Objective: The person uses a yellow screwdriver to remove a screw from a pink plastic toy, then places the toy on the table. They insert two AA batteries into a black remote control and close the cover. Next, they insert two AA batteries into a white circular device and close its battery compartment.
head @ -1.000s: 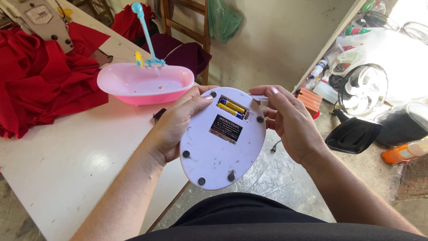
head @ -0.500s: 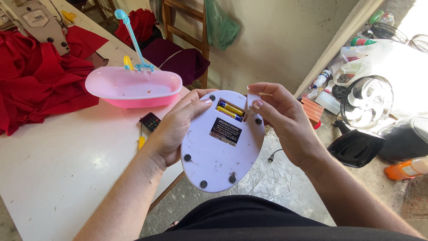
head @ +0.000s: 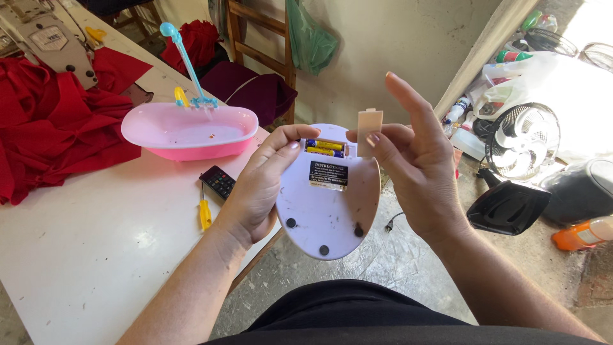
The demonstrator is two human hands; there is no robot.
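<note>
Single head-worn view, angled steeply down, close over both hands [head: 332, 172] at the white table's [head: 96, 243] edge.

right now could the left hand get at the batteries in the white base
Probably yes. The cover is off, pinched in the right hand, so the batteries lie bare. The left hand grips the white base, thumb tip beside them.

Lilac base [head: 325, 211], yellow batteries [head: 324, 148], pink tub [head: 191, 131].
</note>
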